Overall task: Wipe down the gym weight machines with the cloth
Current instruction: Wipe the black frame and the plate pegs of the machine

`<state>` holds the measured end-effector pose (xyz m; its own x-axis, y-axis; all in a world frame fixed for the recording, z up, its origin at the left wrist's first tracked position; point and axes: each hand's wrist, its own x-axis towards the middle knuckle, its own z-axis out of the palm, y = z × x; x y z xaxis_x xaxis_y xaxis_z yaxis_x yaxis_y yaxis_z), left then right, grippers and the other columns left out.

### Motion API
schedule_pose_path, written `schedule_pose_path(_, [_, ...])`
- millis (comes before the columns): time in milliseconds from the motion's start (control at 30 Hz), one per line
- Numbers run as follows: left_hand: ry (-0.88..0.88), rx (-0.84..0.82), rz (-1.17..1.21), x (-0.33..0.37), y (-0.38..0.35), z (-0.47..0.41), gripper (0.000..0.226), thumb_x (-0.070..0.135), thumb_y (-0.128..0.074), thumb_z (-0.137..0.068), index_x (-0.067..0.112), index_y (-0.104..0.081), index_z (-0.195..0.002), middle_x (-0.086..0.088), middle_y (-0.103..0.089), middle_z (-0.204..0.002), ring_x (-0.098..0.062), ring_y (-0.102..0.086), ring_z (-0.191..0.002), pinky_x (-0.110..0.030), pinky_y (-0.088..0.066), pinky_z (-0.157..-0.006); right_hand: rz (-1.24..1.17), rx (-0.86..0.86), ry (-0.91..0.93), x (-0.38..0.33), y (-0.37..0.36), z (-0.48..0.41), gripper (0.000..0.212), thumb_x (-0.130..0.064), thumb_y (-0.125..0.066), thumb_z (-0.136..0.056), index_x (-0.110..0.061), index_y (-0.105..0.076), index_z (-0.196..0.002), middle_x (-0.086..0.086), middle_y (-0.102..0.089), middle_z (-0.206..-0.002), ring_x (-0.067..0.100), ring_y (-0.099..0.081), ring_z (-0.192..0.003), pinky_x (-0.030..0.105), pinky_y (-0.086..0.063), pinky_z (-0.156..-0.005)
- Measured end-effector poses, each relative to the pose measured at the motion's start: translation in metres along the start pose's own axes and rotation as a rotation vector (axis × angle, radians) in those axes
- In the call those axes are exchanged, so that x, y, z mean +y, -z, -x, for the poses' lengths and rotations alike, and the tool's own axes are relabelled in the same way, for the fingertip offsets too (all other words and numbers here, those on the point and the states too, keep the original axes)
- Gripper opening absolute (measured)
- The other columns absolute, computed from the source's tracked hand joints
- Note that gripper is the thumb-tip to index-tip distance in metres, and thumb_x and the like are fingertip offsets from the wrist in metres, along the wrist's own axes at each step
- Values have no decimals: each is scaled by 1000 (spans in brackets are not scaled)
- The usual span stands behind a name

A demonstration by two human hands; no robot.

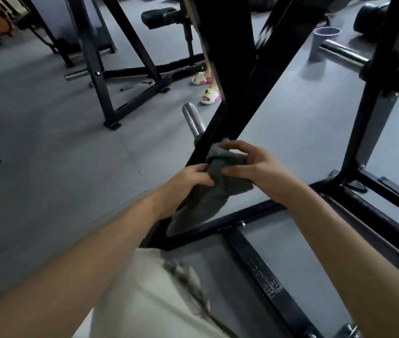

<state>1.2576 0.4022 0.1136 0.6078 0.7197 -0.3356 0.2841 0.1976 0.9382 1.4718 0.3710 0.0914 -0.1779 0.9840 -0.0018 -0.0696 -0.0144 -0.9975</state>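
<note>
Your left hand [184, 182] pinches the grey cloth [205, 201] at its nine o'clock edge; your right hand [254, 167] curls its fingers over the cloth's top, beside the black frame bar [232, 89].

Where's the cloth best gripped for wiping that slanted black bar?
Likely the cloth at its bunched upper end, by the bar, fingers closing from the near side as the left hand and right hand do; the lower end hangs limp.
</note>
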Motion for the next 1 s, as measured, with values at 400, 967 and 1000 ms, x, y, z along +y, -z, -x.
schedule_pose_path(400, [267, 120, -278, -122, -96, -127, 14, 2, -68, -89, 15, -63, -90, -8, -67, -88, -23, -62, -83, -27, -50, -65, 30, 291, -420, 158, 69, 66, 40, -11, -85, -84, -16, -73, -121, 15, -77, -111, 35, -75, -103, 46, -58, -90])
schedule_pose_path(967, [480, -154, -751, -302, -76, -151, 56, 13, -55, -86, 20, -53, -141, -9, -52, -140, -29, -56, -127, -33, -46, -105, 1087, 203, -504, 417, 30, 33, 41, -17, -66, -89, -20, -72, -130, 2, -55, -147, 27, -47, -135, 40, -49, -105])
schedule_pose_path(1000, [473, -143, -754, -306, -73, -153, 55, 14, -56, -86, 20, -53, -141, -9, -53, -140, -29, -56, -128, -34, -46, -106, 1133, 160, -502, 427, 25, 37, 46, -16, -66, -89, -15, -68, -135, 5, -51, -154, 30, -42, -143, 42, -45, -113])
